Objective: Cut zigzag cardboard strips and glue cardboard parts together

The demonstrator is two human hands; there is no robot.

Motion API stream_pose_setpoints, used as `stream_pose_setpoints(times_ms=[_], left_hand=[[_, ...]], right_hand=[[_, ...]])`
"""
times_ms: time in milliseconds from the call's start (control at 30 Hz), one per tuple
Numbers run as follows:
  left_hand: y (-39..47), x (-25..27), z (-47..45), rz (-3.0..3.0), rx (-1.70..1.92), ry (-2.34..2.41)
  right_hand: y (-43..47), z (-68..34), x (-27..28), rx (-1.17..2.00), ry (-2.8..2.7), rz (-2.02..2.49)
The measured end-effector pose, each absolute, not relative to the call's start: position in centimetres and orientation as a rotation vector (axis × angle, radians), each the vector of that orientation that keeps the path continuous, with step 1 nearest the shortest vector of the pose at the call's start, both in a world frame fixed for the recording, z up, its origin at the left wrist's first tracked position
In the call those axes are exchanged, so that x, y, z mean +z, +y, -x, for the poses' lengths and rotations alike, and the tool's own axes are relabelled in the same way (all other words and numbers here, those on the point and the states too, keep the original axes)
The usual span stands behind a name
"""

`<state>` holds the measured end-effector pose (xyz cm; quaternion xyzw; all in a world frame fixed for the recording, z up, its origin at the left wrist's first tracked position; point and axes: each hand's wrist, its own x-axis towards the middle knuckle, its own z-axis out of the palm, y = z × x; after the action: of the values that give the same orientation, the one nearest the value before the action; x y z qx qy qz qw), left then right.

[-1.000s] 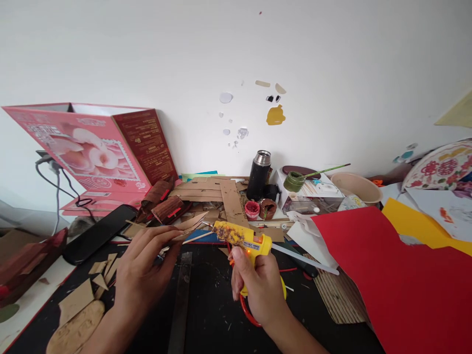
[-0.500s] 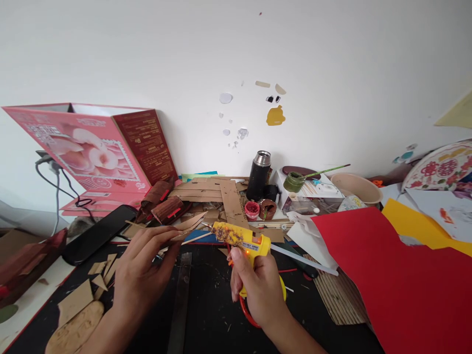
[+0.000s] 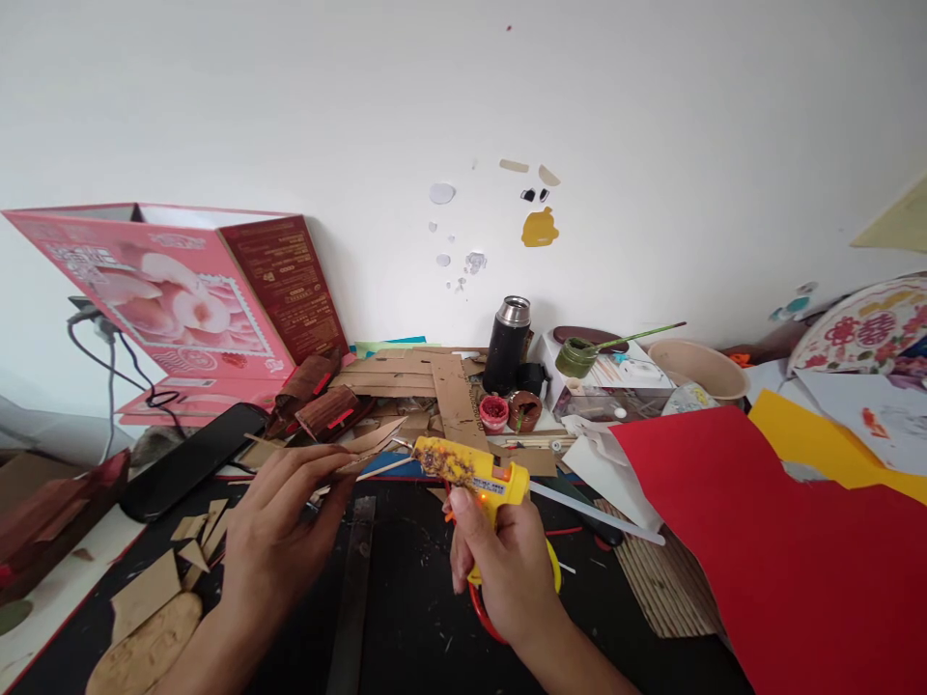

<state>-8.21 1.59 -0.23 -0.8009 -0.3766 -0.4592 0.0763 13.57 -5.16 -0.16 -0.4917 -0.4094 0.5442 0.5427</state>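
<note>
My right hand (image 3: 507, 560) grips a yellow hot glue gun (image 3: 463, 468), its body smeared brown and a small orange light glowing on it. A long translucent glue stick (image 3: 594, 512) sticks out of its back end. The nozzle points left, at the edge of a thin piece of cardboard (image 3: 373, 439). That cardboard is pinched between the fingers and thumb of my left hand (image 3: 290, 512). Whether nozzle and cardboard touch, I cannot tell. A thin wooden stick (image 3: 383, 470) shows just below the cardboard. Under my hands a metal ruler (image 3: 354, 589) lies on the black mat (image 3: 420, 618).
Cardboard scraps (image 3: 149, 589) and a black phone (image 3: 195, 458) lie on the left. Behind are a pink box (image 3: 195, 299), a black thermos (image 3: 507, 347), and paint jars (image 3: 494, 413). Red paper (image 3: 782, 541) and corrugated cardboard (image 3: 662, 579) spread over the right side.
The glue gun and my right hand have shifted very slightly left, along with a small shift of the whole view. Both holds are the same.
</note>
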Motion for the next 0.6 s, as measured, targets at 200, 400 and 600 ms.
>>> stream_pose_setpoints(times_ms=[200, 400, 600], left_hand=[[1.41, -0.4, 8.27, 2.408, -1.405, -1.16], [1.22, -0.32, 8.33, 2.4, -1.428, -1.164], [1.32, -0.41, 8.33, 2.399, -1.468, -1.228]], right_hand=[[-5.11, -13.62, -0.27, 1.287, -0.975, 1.161], [-5.07, -13.6, -0.28, 1.278, -0.983, 1.151], [-5.1, -13.58, -0.26, 1.285, -0.974, 1.157]])
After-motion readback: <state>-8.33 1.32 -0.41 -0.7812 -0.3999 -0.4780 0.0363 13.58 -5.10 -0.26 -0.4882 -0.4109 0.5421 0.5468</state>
